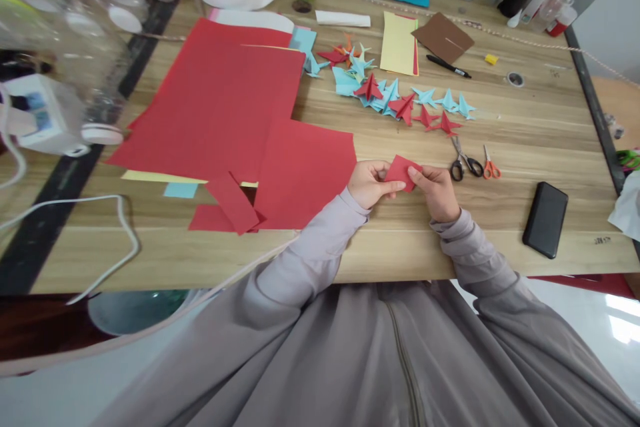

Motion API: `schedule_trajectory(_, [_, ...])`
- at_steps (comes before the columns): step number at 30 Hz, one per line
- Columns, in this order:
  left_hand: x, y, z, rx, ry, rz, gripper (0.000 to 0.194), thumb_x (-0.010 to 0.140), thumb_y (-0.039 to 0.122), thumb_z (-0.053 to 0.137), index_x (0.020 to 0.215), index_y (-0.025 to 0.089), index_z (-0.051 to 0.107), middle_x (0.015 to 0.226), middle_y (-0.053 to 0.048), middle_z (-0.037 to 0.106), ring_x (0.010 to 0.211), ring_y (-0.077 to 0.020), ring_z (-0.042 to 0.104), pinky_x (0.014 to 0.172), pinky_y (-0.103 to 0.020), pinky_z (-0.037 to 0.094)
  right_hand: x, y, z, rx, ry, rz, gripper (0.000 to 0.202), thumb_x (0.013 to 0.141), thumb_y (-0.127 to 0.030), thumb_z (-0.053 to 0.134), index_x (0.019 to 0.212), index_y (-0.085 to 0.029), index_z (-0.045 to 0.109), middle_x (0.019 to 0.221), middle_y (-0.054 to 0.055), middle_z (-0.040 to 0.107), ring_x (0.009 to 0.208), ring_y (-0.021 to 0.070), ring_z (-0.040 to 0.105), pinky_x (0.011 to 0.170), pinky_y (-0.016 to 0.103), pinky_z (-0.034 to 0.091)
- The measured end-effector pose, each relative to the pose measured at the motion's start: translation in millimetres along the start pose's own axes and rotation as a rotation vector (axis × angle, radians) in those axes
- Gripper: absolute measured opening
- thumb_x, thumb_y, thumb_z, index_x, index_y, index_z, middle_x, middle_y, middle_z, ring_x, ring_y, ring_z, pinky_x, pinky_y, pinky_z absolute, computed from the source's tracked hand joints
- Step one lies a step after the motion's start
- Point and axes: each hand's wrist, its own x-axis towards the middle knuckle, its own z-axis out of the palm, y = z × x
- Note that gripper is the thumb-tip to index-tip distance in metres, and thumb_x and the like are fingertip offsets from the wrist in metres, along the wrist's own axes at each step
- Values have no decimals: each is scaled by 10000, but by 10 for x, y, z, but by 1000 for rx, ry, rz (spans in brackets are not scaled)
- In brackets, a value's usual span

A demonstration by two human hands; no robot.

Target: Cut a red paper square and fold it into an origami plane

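A small red square of paper (400,171) is held up over the front of the table between my two hands. My left hand (369,183) pinches its left side, thumb lying across the lower edge. At the right corner, my right hand (438,191) grips it between thumb and fingers. Large red paper sheets (225,100) are stacked to the left, with a cut red piece (310,173) right beside my left hand. Red paper strips (233,203) lie further left. Beyond my hands sit several folded paper cranes, among them a red one (370,88) and a blue one (464,107).
Black-handled scissors (466,163) and small orange scissors (491,165) lie right of my hands. A black phone (546,220) rests near the front right. Further back are a pen (449,67), brown paper (444,39) and yellow paper (397,43). Clear plastic bottles (100,47) crowd the left.
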Motion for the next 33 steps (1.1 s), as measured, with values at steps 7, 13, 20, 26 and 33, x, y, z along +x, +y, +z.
schedule_trajectory(7, [38,-50,-54,-67,-107,-55,433,434,354,877,694,100,641,491,-18,625,364,-97,516,347,-210,369,25,52,8,158,70,59,445,717,-585,651,538,-182,592,507,-12,543,504,111,473,521,256,403])
schedule_trajectory(13, [64,-85,-41,-147,-14,-14,428,433,326,872,733,111,655,492,10,615,335,-64,461,340,-201,322,36,19,-20,149,91,39,389,715,-528,679,548,-182,614,533,-10,575,502,102,493,520,251,415])
schedule_trajectory(20, [107,-70,-71,-204,189,92,365,469,312,842,723,133,650,442,60,547,317,-45,408,324,-192,284,-2,-6,-13,29,-38,34,261,641,-401,772,566,-179,658,559,-6,641,520,101,538,566,254,456])
schedule_trajectory(26, [78,-75,-35,-52,169,58,386,428,308,864,693,127,649,468,31,587,356,-59,463,359,-196,352,11,68,14,-11,-46,27,291,636,-434,771,706,-162,696,574,-6,653,514,100,550,545,244,467])
schedule_trajectory(33, [61,-69,-55,-74,90,37,365,472,345,859,654,118,636,440,25,584,272,-46,399,299,-190,234,-5,9,17,14,-84,66,326,590,-461,794,632,-156,685,507,-4,645,439,99,552,464,240,485])
